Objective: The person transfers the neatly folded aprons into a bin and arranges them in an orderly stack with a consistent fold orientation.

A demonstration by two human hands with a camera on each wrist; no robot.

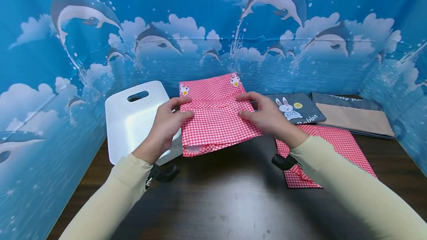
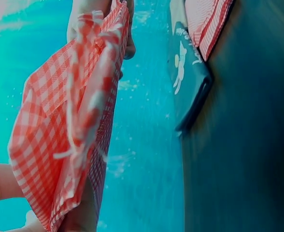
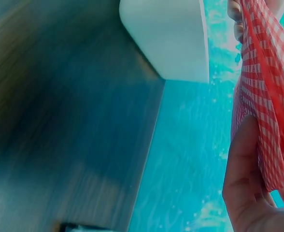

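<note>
A folded red-and-white checked cloth [image 1: 220, 127] is held up over the table, with small white cartoon ducks at its two upper corners. My left hand [image 1: 166, 121] pinches its left side between thumb and fingers. On the opposite side my right hand [image 1: 267, 114] grips it the same way, thumb nearer me. A seam crosses the cloth between both hands, and the lower edge gapes slightly. Seen from the left wrist, the layered cloth [image 2: 50, 125] has a gathered edge and a thin white cord. In the right wrist view, the right thumb presses the cloth [image 3: 260, 96].
A white plastic bin [image 1: 125, 132] with a handle slot leans behind my left hand. To the right lie a folded dark grey cloth [image 1: 310, 110] with a rabbit print, a grey-and-tan one [image 1: 357, 117], and another red checked cloth [image 1: 347, 147]. A dolphin-print curtain [image 1: 213, 6] surrounds the dark table [image 1: 207, 203].
</note>
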